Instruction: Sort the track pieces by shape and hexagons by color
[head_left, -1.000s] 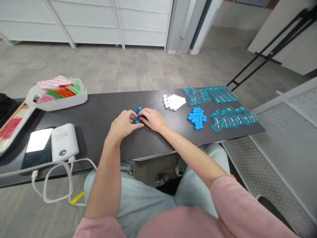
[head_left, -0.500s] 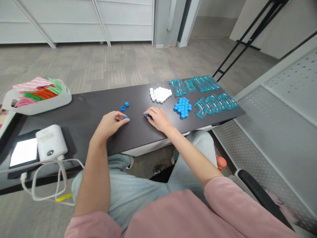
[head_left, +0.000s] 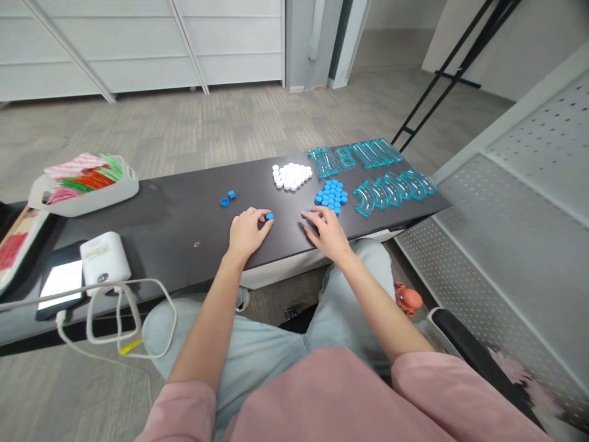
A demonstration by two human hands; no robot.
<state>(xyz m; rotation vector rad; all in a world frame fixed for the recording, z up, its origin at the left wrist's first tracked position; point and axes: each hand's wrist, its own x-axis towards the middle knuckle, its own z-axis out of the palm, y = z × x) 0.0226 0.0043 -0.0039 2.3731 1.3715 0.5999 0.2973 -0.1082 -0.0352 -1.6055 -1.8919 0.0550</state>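
Between the thumb and fingers of my left hand (head_left: 247, 233) is a small blue hexagonal piece (head_left: 269, 216), just over the dark table. My right hand (head_left: 327, 232) is to the right of it, with another blue piece (head_left: 305, 211) at its fingertips; the fingers partly cover that piece. Close beyond the right hand, several blue hexagonal pieces (head_left: 332, 193) lie packed in a cluster. Two loose blue pieces, a ring-like one (head_left: 224, 202) and a solid-looking one (head_left: 231, 194), lie beyond my left hand.
White pieces (head_left: 292, 176) are grouped at the table's far side. Clear teal-edged curved tubes (head_left: 391, 191) and straight tubes (head_left: 377, 153) lie at the right. At left are a white basket (head_left: 103, 197) of colourful strips, a white power bank (head_left: 105, 261), a phone (head_left: 59, 291) and looped cables.
Both hands have moved to the right along the table, each with its blue piece. My right hand is now close to the blue cluster. The view has shifted slightly.
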